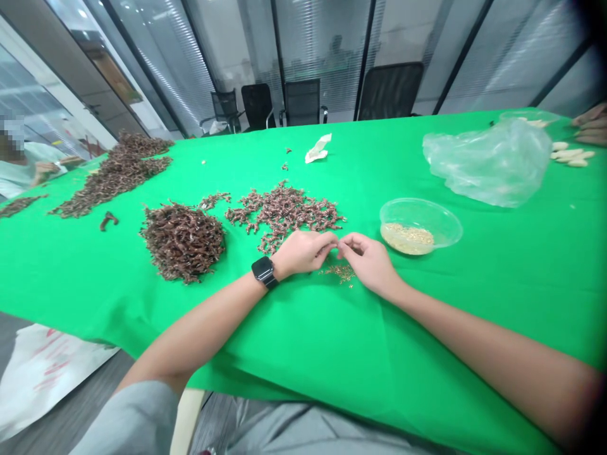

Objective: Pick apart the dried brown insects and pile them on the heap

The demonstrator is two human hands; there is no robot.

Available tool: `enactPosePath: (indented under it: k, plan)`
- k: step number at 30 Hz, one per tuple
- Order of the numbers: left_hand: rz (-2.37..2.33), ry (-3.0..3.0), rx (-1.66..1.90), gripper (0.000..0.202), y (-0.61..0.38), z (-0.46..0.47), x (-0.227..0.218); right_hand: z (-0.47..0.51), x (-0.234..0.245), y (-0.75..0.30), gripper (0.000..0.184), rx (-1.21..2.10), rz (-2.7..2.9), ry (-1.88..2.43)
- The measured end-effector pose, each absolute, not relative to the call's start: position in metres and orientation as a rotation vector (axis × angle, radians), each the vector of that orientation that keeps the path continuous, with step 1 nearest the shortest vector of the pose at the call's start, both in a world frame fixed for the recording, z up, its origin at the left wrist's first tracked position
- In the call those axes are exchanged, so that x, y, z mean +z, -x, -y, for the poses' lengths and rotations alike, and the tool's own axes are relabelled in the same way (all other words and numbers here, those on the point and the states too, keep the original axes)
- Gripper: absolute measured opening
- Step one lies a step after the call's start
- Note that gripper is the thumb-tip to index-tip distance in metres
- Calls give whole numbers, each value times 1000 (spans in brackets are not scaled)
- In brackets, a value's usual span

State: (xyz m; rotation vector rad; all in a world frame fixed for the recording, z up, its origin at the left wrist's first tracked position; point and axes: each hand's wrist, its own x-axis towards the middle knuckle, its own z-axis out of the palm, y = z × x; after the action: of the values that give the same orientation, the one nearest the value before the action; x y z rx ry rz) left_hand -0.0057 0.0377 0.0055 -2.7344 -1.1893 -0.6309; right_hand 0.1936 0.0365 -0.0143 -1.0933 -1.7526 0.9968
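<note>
My left hand [302, 251], with a black watch on its wrist, is closed in a pinch. Its fingertips meet those of my right hand [372, 262], which is pinched too. Whatever lies between the fingers is too small to make out. Just under them, small brownish seeds or husks [342, 273] are scattered on the green cloth [303, 322]. Beyond my left hand spreads a loose patch of dark brown, knobbly, twig-like dried pieces [289, 208]. To the right of my right hand stands a clear plastic bowl [441, 237] with tan grains [408, 239] in it.
A dense heap of brown dried pieces [184, 243] sits left, a longer heap [118, 170] farther back. A crumpled clear plastic bag [493, 161] and pale pods [571, 155] lie right. Another person's hand [590, 125] shows at the right edge; a person [33, 167] sits far left.
</note>
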Motion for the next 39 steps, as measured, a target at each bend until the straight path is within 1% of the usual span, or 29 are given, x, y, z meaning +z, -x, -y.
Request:
enactPosePath:
  k: [3,8,12,14,16,19,21,24,26,28,31,36,39]
  plan:
    - [1235,2738,-711,24,3,-36,8,-35,-12,-192,21,987,1731,1089]
    - [1608,2753,-1144,24,2,-36,14,-34,-11,-191,27,970,1684,1148]
    - [1833,2740,-1448,35,3,-45,13,-34,-12,-191,27,983,1677,1151]
    - [1867,2712,-1483,35,2,-49,11,-34,-12,-191,25,989,1670,1139]
    - [1824,2704,-1497,32,0,-52,8,-34,-13,-190,23,991,1664,1128]
    - [1745,2774,-1591,34,-2,-54,4,-34,-12,-189,21,992,1653,1110]
    - [1747,2800,-1704,29,-3,-55,2,-34,-11,-189,19,993,1638,1089]
    - [1749,2812,-1826,12,-2,-54,2,-34,-9,-189,19,983,1614,1054]
    - [1803,2874,-1881,11,-2,-52,5,-33,-8,-189,19,968,1605,1031]
    - [1929,2933,-1890,15,-2,-48,9,-33,-8,-189,18,945,1609,1011]
    - [2057,2956,-1762,18,-3,-43,12,-32,-7,-189,16,911,1628,1003]
    - [1946,3006,-1635,9,-2,-43,12,-33,-6,-190,14,870,1640,1028]
    - [1880,3051,-1586,8,-2,-42,13,-34,-5,-190,13,848,1639,1026]
